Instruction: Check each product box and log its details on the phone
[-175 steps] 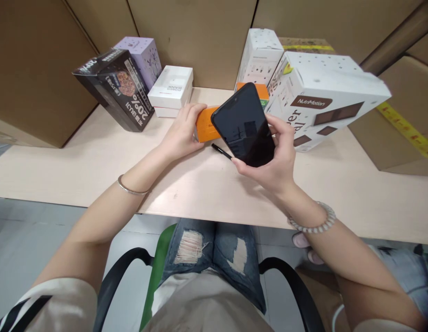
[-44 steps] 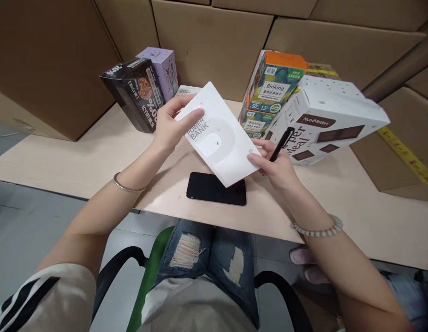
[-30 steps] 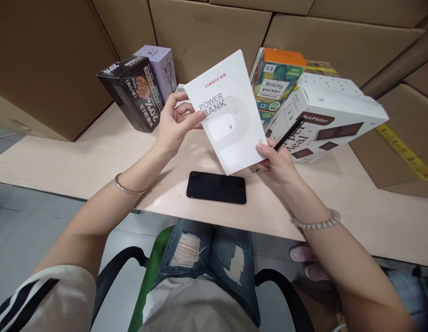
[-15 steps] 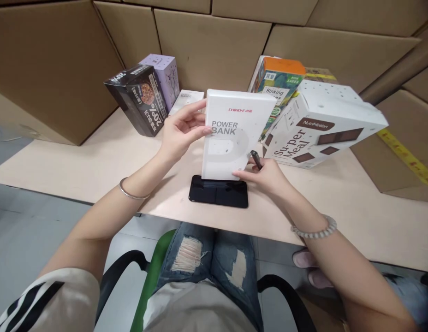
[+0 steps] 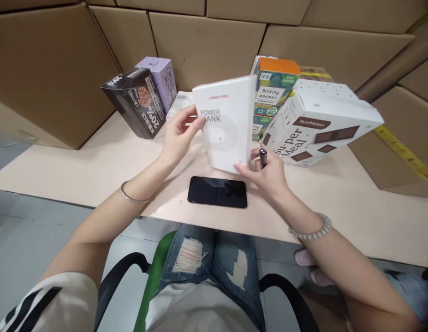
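Got the power bank box (image 5: pixel 228 129) upright between my left hand (image 5: pixel 179 138) fingers and right hand (image 5: pixel 265 173), which also grips a pen (image 5: pixel 263 157).

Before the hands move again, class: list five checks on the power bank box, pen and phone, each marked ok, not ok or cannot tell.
1. Left hand grips the power bank box by its left edge: ok.
2. Right hand touches the box's lower corner: ok.
3. Pen tucked in the right hand's fingers: ok.
4. Phone lies flat on the table, apart from the box: ok.
5. Box sealed: cannot tell.
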`<move>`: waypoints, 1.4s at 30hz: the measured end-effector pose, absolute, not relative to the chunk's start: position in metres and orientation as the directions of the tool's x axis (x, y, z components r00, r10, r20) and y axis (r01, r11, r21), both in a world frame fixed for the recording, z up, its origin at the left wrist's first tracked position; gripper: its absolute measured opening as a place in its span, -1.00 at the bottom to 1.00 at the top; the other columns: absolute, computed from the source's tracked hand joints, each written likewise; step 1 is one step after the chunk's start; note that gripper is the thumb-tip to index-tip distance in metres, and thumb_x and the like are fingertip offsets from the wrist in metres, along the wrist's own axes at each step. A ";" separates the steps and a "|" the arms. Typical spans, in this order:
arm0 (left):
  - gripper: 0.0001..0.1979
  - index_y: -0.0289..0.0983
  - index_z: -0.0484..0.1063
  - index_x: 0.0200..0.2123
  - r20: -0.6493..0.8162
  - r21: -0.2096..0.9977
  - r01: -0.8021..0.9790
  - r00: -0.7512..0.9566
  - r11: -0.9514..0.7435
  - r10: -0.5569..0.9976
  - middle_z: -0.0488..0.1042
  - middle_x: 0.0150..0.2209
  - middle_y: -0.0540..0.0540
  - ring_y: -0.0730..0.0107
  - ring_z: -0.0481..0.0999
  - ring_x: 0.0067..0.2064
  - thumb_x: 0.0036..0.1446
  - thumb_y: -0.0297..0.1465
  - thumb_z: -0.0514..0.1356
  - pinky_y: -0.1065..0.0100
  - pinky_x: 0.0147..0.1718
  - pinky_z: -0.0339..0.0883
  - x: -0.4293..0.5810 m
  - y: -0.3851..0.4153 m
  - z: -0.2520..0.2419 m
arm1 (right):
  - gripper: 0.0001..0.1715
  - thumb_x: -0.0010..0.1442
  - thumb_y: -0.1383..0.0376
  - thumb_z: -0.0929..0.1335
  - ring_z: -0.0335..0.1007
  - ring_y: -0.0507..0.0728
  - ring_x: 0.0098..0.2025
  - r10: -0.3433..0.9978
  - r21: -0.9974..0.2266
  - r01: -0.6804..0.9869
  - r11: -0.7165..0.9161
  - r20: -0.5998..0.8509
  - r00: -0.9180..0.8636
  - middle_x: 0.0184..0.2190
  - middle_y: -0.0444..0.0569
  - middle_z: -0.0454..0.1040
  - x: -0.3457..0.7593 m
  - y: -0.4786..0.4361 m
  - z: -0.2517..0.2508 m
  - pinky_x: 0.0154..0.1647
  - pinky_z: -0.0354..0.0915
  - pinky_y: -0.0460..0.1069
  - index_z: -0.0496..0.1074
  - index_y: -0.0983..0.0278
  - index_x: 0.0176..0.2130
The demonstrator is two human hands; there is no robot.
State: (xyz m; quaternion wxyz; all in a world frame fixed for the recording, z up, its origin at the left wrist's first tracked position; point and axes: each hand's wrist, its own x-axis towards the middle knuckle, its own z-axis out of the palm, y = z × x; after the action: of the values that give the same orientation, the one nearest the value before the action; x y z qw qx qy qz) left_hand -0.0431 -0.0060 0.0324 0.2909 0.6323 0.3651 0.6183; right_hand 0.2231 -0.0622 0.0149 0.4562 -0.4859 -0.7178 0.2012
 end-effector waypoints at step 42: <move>-0.22 -0.16 0.49 0.16 0.129 0.896 -0.422 0.542 0.137 0.831 0.62 0.20 -0.27 -0.53 0.40 0.40 -0.15 0.03 0.25 -0.45 0.19 0.40 -0.017 -0.052 0.045 | -0.82 0.41 0.17 0.48 0.31 -0.08 -0.53 0.016 0.299 0.391 0.871 0.776 -0.631 -0.48 -0.27 0.61 0.209 -0.089 0.025 -0.53 0.19 -0.07 0.62 0.22 -0.07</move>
State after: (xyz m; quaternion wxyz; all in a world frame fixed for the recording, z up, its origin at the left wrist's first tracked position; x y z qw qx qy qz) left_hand -0.0175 -0.0521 0.0446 0.7251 0.4951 0.2062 0.4319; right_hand 0.2087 -0.0894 0.0253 0.4136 -0.1164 -0.8742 -0.2263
